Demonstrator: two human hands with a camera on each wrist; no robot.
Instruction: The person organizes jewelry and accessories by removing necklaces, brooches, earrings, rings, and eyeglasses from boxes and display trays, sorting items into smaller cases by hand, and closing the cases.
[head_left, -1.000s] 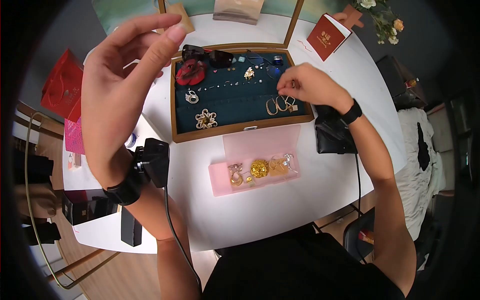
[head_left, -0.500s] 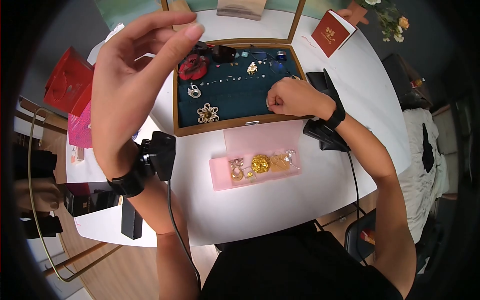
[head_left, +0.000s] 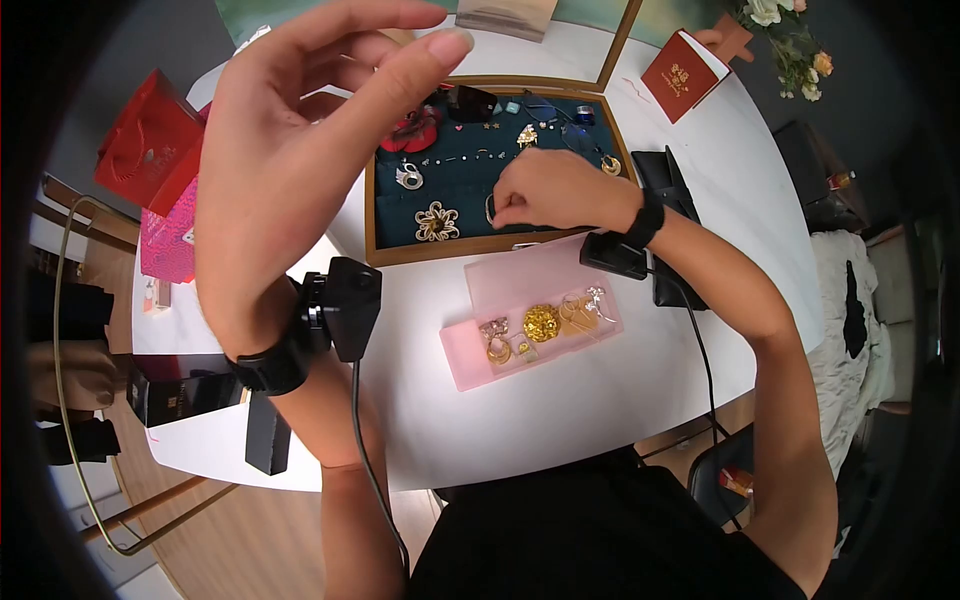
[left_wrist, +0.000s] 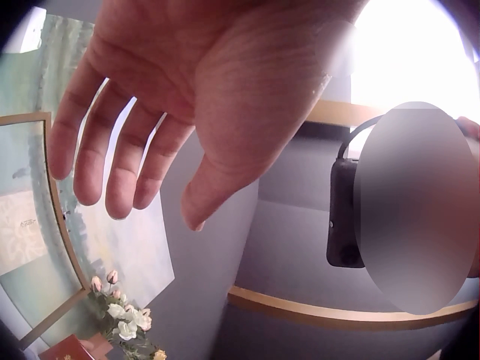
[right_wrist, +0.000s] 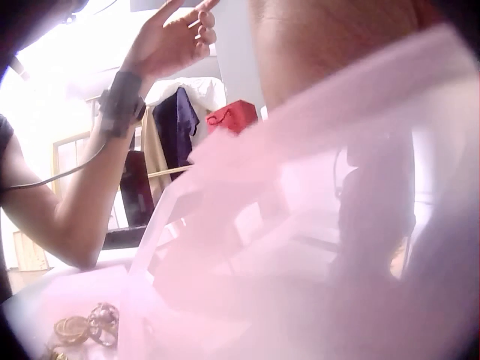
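Note:
My right hand is over the front right part of the wooden-framed jewelry case, its fingers curled and the thumb tip low. Beside its fingertips shows the thin edge of a hoop earring, mostly covered by the hand. Left of it on the dark green lining lies a flower-shaped brooch, with a silver swan-shaped piece behind. My left hand is raised in the air, fingers loosely spread, holding nothing; its palm fills the top of the left wrist view.
Close in front of the case, an open pink box holds gold and silver jewelry; its raised lid fills much of the right wrist view. A black pouch lies right of the case. Sunglasses sit at the case's back.
My right hand has moved left inside the case from the hoops at its right side, and the hoop's edge has shifted left with it. The left hand stays raised.

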